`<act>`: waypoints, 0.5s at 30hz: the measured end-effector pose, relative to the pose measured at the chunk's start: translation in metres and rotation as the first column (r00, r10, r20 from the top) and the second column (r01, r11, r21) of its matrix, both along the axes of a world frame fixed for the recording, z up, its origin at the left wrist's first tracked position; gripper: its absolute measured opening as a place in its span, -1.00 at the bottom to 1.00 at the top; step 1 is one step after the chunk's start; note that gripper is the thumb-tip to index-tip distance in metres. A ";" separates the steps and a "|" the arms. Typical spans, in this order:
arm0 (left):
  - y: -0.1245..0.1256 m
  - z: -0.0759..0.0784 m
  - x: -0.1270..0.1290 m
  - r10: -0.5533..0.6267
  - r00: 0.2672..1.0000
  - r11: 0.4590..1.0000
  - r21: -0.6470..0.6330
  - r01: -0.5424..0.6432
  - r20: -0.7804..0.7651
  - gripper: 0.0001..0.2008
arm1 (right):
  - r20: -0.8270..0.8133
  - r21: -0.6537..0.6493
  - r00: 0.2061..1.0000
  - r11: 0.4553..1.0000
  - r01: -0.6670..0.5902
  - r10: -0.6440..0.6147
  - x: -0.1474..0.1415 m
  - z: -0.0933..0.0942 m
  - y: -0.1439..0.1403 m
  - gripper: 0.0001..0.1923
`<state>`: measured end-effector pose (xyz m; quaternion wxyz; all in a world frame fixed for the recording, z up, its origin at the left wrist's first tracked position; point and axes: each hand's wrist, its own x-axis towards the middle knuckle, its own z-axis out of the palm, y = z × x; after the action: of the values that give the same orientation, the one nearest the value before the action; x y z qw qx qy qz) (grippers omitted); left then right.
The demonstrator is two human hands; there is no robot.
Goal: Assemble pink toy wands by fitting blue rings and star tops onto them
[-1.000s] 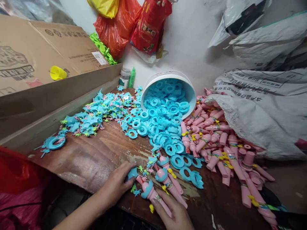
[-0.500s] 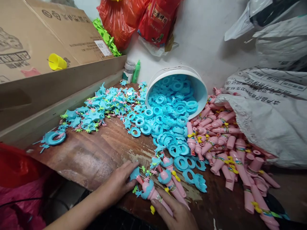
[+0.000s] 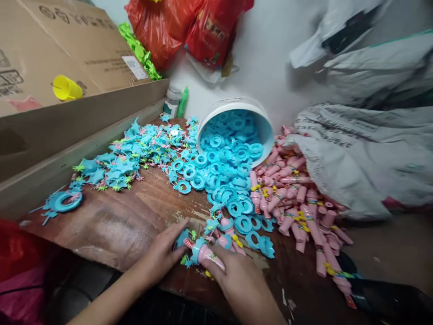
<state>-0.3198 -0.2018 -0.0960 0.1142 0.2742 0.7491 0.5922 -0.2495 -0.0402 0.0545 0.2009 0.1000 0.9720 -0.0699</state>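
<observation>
Right hand [image 3: 238,280] lies closed over the pink toy handle [image 3: 209,256] at the worktop [image 3: 128,225] near edge, steadying it. Left hand [image 3: 162,255], fingers spread flat, touches the blue star piece [image 3: 183,238] beside the handle's cap. Blue rings [image 3: 219,180] spill from a tipped bucket [image 3: 267,131] beyond both hands.

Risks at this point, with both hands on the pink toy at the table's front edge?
1. The right hand covers a pink toy lying close to the table edge; a slip may drop it.
2. The left hand rests among small loose star pieces, easily swept off.
3. The tipped bucket has blue rings spilling toward the work spot, crowding it.
</observation>
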 end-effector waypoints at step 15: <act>0.035 0.046 -0.086 0.132 0.873 0.815 -0.451 -0.365 -0.469 -0.63 | -0.429 -0.629 0.809 0.776 0.052 -0.402 0.036 -0.092 0.088 -0.24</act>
<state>-0.4060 -0.1670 -0.0505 -0.0580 0.2492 0.9184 0.3018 -0.2139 0.0474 -0.0370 -0.0717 0.1305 0.8962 -0.4179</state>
